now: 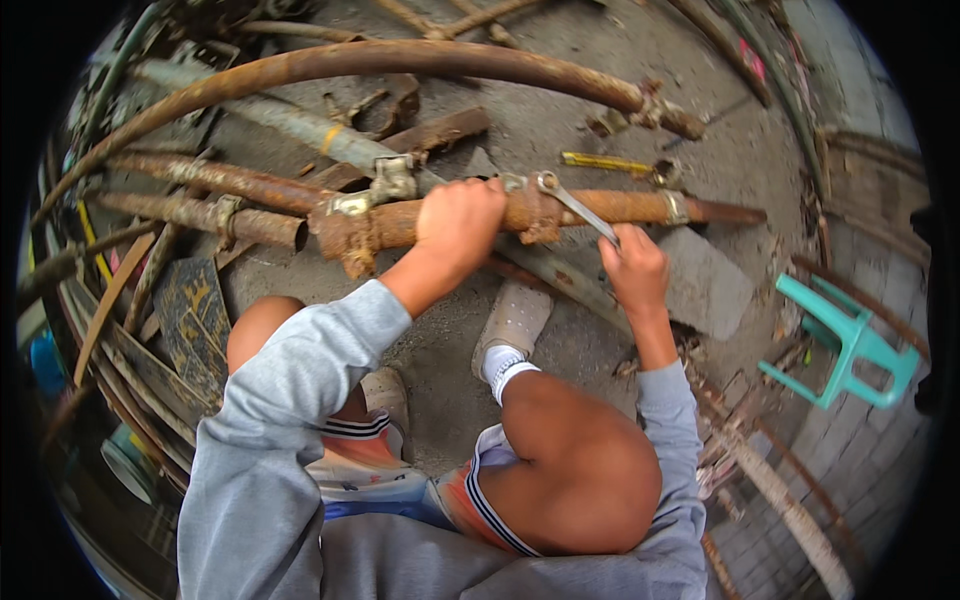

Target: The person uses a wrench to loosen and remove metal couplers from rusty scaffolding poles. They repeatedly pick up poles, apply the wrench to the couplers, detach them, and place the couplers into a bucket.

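Observation:
A rusty pipe lies crosswise in front of me, with metal clamps around it. My left hand is closed around this pipe, left of its middle. My right hand grips the shaft of a silver wrench. The wrench's far end sits on the bolt of a rusty pipe clamp, just right of my left hand. Another clamp, paler, stands at the pipe's left part, next to a crusty rusted coupler.
A long curved rusty pipe arches beyond the work. More pipes pile up at the left. A turquoise plastic stool lies tipped at the right. A grey flat slab is beside my right hand, and a yellow strip lies behind the pipe.

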Motion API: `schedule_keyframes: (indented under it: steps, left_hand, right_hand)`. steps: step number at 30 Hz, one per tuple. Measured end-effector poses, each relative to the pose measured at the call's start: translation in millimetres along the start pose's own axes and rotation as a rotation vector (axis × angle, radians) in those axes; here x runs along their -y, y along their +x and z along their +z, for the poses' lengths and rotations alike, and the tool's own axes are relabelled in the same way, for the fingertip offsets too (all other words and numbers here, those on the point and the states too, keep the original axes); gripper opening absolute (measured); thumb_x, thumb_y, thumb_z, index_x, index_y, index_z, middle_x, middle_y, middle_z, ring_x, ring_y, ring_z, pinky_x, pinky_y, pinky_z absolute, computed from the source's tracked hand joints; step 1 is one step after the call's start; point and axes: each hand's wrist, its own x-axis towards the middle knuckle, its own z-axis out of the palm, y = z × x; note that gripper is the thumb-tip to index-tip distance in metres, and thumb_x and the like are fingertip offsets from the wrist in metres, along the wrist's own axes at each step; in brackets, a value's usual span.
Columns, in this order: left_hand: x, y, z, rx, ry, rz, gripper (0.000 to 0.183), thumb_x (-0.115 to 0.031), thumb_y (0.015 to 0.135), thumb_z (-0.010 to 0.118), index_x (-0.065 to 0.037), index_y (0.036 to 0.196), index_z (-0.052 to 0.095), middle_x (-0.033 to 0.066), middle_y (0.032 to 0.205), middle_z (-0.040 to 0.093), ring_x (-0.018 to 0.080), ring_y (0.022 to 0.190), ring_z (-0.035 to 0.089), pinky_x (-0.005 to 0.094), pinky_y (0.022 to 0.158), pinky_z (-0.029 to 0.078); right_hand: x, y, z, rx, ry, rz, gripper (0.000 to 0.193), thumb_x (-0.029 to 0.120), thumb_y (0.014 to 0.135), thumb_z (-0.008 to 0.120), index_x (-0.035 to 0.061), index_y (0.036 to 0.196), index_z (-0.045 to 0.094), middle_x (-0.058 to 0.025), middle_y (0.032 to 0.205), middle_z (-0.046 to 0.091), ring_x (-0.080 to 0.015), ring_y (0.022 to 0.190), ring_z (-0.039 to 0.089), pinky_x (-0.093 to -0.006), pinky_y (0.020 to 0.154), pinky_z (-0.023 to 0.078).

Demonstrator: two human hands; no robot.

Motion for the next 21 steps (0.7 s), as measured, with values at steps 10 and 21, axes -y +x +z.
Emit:
schedule_keyframes:
  steps: [10, 21]
  left_hand:
    - [-9.8, -9.9, -9.4, 0.118, 0.061, 0.016, 0.047, -0.027, 0.068, 0.088, -0.003, 0.095, 0.059, 0.0161, 0.087, 0.071, 0.0338, 0.080, 0.073, 0.0431, 0.069, 0.060]
    - [-28.1, -9.3, 40.2, 0.199, -0.106, -0.175, 0.044, -0.026, 0.072, 0.083, -0.003, 0.098, 0.056, 0.0209, 0.086, 0.070, 0.0388, 0.080, 0.071, 0.0479, 0.073, 0.058]
  right_hand:
    - [-4.4, -11.5, 5.6, -0.064, -0.056, -0.035, 0.021, 0.010, 0.080, 0.073, 0.0099, 0.078, 0.052, -0.0075, 0.070, 0.059, -0.0294, 0.062, 0.065, -0.0419, 0.052, 0.053]
    - [-66.2, 52.7, 15.9, 0.048, -0.223, -0.338, 0.005, 0.011, 0.084, 0.062, 0.0121, 0.080, 0.059, -0.0057, 0.070, 0.065, -0.0275, 0.063, 0.069, -0.0413, 0.054, 0.055]
